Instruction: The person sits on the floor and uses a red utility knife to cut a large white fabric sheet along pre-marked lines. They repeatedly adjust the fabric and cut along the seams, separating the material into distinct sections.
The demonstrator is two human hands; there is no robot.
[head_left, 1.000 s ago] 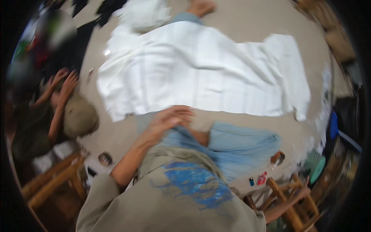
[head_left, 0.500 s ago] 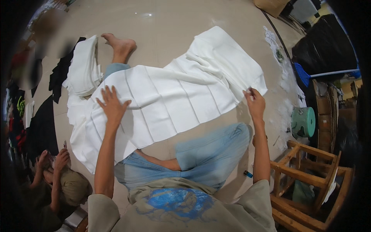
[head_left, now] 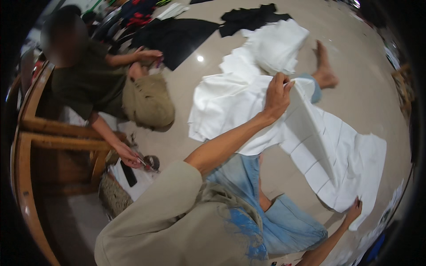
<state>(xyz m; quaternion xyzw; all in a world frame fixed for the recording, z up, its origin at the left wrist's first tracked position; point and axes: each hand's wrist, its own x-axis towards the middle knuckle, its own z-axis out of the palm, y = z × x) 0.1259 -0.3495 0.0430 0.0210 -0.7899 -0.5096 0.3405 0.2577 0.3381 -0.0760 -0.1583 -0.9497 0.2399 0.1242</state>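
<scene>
Shiny beige floor tiles (head_left: 361,97) carry a long, white, seamed cloth (head_left: 317,144), probably light, soft and floppy. The left hand (head_left: 277,98) pinches its raised far edge; the right hand (head_left: 353,212) pinches its near edge. Such edges seem the best holds.

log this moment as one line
left hand: pinching raised white cloth | right hand: at cloth's near edge | white fabric stack: beyond left hand
</scene>
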